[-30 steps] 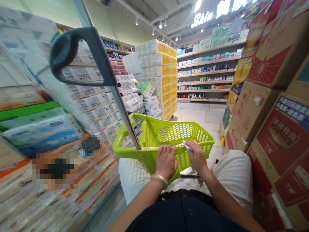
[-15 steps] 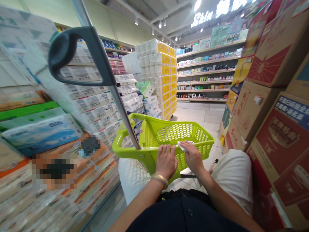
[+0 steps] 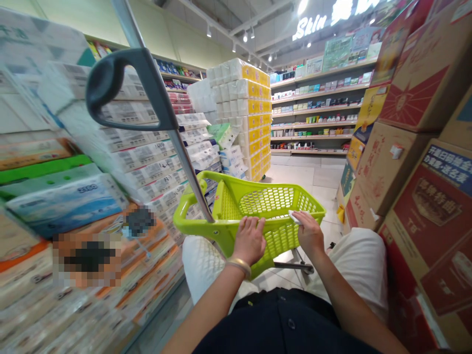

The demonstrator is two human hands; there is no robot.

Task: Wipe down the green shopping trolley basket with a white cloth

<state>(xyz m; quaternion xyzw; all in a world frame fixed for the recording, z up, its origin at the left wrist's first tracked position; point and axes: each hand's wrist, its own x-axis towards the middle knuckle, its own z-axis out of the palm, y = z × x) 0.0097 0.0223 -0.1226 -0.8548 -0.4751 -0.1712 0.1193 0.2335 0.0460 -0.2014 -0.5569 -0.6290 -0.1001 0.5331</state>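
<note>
A lime green shopping basket (image 3: 236, 196) on wheels stands in front of my knees, with a grey pull handle (image 3: 136, 83) rising on a metal rod up to the left. My left hand (image 3: 250, 240) lies on the basket's near rim with its fingers curled over the edge. My right hand (image 3: 309, 233) presses a small white cloth (image 3: 294, 217) against the rim further right. A gold bangle (image 3: 238, 265) sits on my left wrist.
Stacked packs of tissue and toilet paper (image 3: 73, 187) fill the left side. Red and brown cartons (image 3: 413, 147) are piled high on the right. A pallet tower of white and yellow paper rolls (image 3: 243, 113) stands ahead, with stocked shelves (image 3: 317, 108) behind it across the tiled aisle.
My right hand slid the white cloth left along the rim, then back right towards the corner. The basket and its handle shifted slightly.
</note>
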